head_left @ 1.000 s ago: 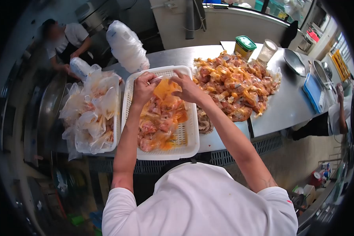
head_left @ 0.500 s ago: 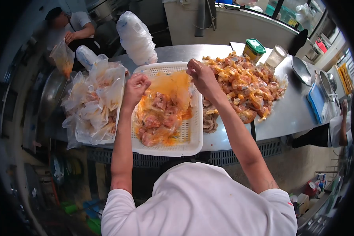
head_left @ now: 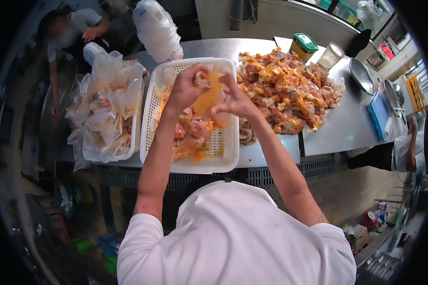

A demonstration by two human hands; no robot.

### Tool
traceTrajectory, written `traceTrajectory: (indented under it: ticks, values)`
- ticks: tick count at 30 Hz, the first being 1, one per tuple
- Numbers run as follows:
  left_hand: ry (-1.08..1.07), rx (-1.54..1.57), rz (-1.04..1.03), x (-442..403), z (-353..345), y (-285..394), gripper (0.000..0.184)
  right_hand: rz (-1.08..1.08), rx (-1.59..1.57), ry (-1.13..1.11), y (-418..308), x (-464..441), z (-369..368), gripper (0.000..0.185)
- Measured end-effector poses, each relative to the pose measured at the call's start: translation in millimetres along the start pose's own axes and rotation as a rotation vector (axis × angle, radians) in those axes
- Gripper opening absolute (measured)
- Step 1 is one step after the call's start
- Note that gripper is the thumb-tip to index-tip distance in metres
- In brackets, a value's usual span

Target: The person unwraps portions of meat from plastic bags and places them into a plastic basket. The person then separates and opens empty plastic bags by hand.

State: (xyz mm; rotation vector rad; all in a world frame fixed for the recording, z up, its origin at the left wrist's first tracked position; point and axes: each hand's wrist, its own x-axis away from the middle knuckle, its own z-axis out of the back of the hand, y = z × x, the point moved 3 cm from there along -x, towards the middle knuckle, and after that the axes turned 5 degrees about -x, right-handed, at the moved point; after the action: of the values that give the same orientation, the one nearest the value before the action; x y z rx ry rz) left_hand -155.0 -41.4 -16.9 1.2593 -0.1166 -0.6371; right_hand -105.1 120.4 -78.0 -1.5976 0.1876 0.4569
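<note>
A clear plastic bag of raw meat (head_left: 195, 132) with orange marinade rests in the white perforated basket (head_left: 190, 167) in front of me. My left hand (head_left: 186, 90) is closed around the bag's gathered upper end, above the basket. Beside it, my right hand (head_left: 238, 102) has its fingers apart, close against the bag's orange-stained side. Whether those fingertips touch the film is hard to make out.
To the left stands a white tub (head_left: 115, 156) heaped with filled plastic bags (head_left: 104, 102). A pile of bagged meat (head_left: 290, 90) covers the steel table (head_left: 266, 154) at right. Beyond are a green-lidded container (head_left: 304, 43) and a roll of plastic bags (head_left: 158, 31). Another person (head_left: 73, 35) bends at far left.
My hands have come together from the bag's two upper corners. The left hand now bunches its mouth, and the right hand's fingers have spread. The person at left no longer holds up a bag.
</note>
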Motion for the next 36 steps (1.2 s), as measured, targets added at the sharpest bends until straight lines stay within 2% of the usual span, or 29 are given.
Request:
traceTrajectory:
  ticks: [2,3,4,5,6,7,8,9,11,12,13,15,16,17,19,20,21,22,23,24,25,26,28,29,30,31,32,34,36]
  values:
    - [-0.077,-0.031,-0.044,-3,-14,26,0.022,-0.233,0.134,-0.257,11,7,-16,0.069]
    - [-0.161,-0.059,-0.098,-4,-20,34,0.021,-0.232,0.13,-0.259,19,8,-23,0.069]
    - [-0.145,-0.06,-0.194,-7,-22,36,0.027,-0.258,0.066,-0.117,32,9,-28,0.061]
    - [-0.149,-0.061,-0.194,-8,-20,36,0.027,-0.284,0.001,0.028,45,12,-32,0.054]
    - [-0.021,0.051,-0.265,-7,-12,39,0.035,-0.178,-0.084,0.162,45,14,-36,0.035]
    - [0.105,0.164,-0.333,-6,-3,43,0.043,-0.179,-0.087,0.17,42,17,-39,0.035]
    - [0.173,0.049,-0.321,3,11,44,0.072,-0.268,-0.353,0.247,42,19,-40,0.03]
    - [0.164,0.049,-0.322,14,15,41,0.072,-0.352,-0.62,0.322,42,21,-40,0.024]
    - [0.24,-0.093,-0.232,31,15,12,0.092,-0.379,-0.54,0.285,49,18,-32,0.024]
    - [0.163,-0.098,-0.185,34,6,-16,0.102,-0.412,-0.459,0.237,51,18,-31,0.023]
    - [0.163,-0.1,-0.183,37,-2,-28,0.102,-0.412,-0.462,0.236,48,17,-32,0.023]
    - [0.022,0.079,-0.042,40,-25,-42,0.095,-0.216,0.06,-0.128,35,7,-47,0.025]
    - [0.108,-0.081,-0.033,35,-23,-45,0.075,-0.368,0.104,-0.131,46,7,-56,0.026]
    - [0.113,-0.079,-0.034,31,-25,-48,0.075,-0.369,0.107,-0.136,50,10,-59,0.026]
    - [0.4,0.419,0.188,27,-18,-55,0.041,-0.371,0.201,-0.376,53,15,-69,0.027]
    - [0.417,0.417,0.182,27,-10,-60,0.041,-0.501,0.079,-0.426,56,21,-67,0.026]
    - [0.358,0.718,0.298,29,-4,-79,0.028,-0.495,0.079,-0.443,62,25,-71,0.026]
    - [0.286,1.016,0.411,32,2,-89,0.019,-0.482,-0.075,-0.395,71,30,-76,0.024]
    - [0.295,1.012,0.41,32,14,-98,0.019,-0.47,-0.23,-0.341,80,37,-78,0.022]
    - [0.41,1.072,0.468,34,26,-106,0.021,-0.615,-0.223,-0.318,52,40,-77,0.022]
    - [0.522,1.13,0.527,37,38,-117,0.026,-0.617,-0.228,-0.314,51,41,-78,0.022]
    - [0.469,1.132,0.462,39,55,-122,0.034,-0.664,-0.17,-0.298,51,42,-77,0.022]
    - [0.677,0.97,0.423,47,79,-102,0.027,-0.706,-0.112,-0.269,54,44,-72,0.023]
    - [0.667,0.968,0.422,49,82,-88,0.027,-0.565,-0.006,-0.288,54,42,-69,0.024]
    - [0.599,0.565,0.185,50,89,-65,0.022,-0.424,0.099,-0.304,54,40,-67,0.026]
    - [0.514,0.167,-0.048,54,90,-40,0.023,-0.423,0.101,-0.294,55,38,-64,0.026]
    - [0.352,0.133,-0.153,56,75,-17,0.036,-0.462,0.193,-0.306,58,36,-61,0.026]
    - [-0.038,-0.345,-0.356,62,39,5,0.05,-0.503,0.288,-0.337,62,34,-58,0.026]
    - [-0.233,-0.552,-0.227,74,0,17,0.062,-0.271,0.306,-0.337,60,24,-62,0.027]
